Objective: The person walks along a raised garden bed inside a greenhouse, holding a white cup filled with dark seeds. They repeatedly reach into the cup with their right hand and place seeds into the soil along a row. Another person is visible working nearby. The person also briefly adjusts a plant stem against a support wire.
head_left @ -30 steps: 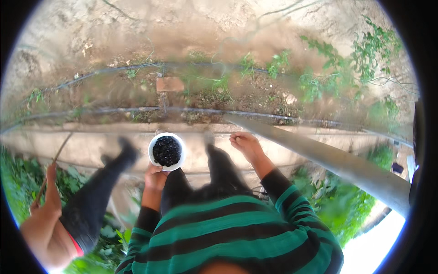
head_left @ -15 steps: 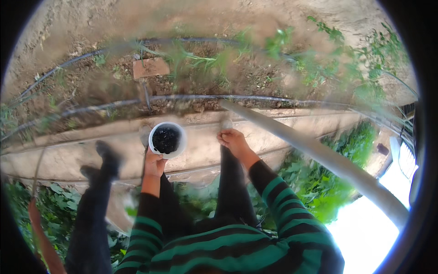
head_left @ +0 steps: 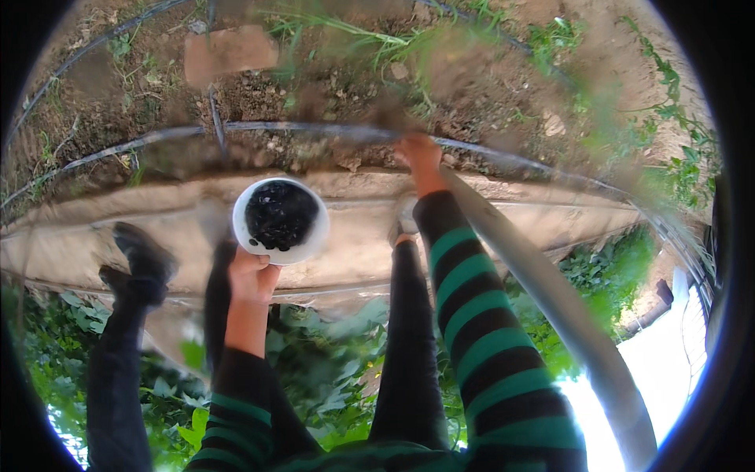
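A white round tub [head_left: 311,242] holding many small dark pieces [head_left: 279,212] is in my left hand [head_left: 253,275]. The thumb lies over the tub's near rim, and the other fingers are beneath it. My right hand [head_left: 421,153] reaches out over the soil beside the black drip hose [head_left: 314,127]. Motion smears its fingers, so whether it holds anything cannot be seen. Bare soil [head_left: 338,94] with small stones and weeds lies beyond the hose.
A pale ledge [head_left: 354,228] runs below my hands, where I stand. A grey pole [head_left: 543,299] slants in on the right. A brick [head_left: 230,53] lies in the soil. Another person's dark legs [head_left: 122,354] are at left. Leafy plants [head_left: 330,354] grow behind the ledge.
My right hand has moved away from me, from above the ledge to the soil by the hose. The tub appears nearer and larger, still in my left hand. The view has tilted nearer.
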### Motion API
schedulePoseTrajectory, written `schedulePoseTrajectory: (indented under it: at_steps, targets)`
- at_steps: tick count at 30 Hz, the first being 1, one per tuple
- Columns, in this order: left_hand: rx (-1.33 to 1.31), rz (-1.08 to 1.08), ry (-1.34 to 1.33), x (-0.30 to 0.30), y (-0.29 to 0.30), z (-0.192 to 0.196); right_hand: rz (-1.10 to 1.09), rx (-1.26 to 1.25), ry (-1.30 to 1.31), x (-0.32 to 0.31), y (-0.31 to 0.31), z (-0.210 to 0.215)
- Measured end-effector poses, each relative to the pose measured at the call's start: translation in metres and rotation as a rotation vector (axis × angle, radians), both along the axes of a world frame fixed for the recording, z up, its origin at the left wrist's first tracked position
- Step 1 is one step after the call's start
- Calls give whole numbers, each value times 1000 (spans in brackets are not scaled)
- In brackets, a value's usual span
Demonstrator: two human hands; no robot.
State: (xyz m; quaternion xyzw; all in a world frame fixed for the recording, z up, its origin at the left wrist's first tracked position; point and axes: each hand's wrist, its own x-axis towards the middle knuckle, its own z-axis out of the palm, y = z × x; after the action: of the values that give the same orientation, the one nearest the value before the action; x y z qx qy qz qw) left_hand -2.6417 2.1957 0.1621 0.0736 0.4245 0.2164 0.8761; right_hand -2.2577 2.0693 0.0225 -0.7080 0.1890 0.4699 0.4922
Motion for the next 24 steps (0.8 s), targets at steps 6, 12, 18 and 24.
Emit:
schedulePoseTrajectory:
  at_steps: [6,12,18,24]
  targets:
    - [-171,60,-34,15,9,10,19,-199,-220,-2,22,-33]
    - [-194,56,-52,15,-3,5,47,-313,-427,-4,35,-49]
    - [-287,86,74,10,-11,5,91,-254,-426,5,34,-74]
    - [-288,98,42,11,-11,4,105,-252,-453,11,31,-82]
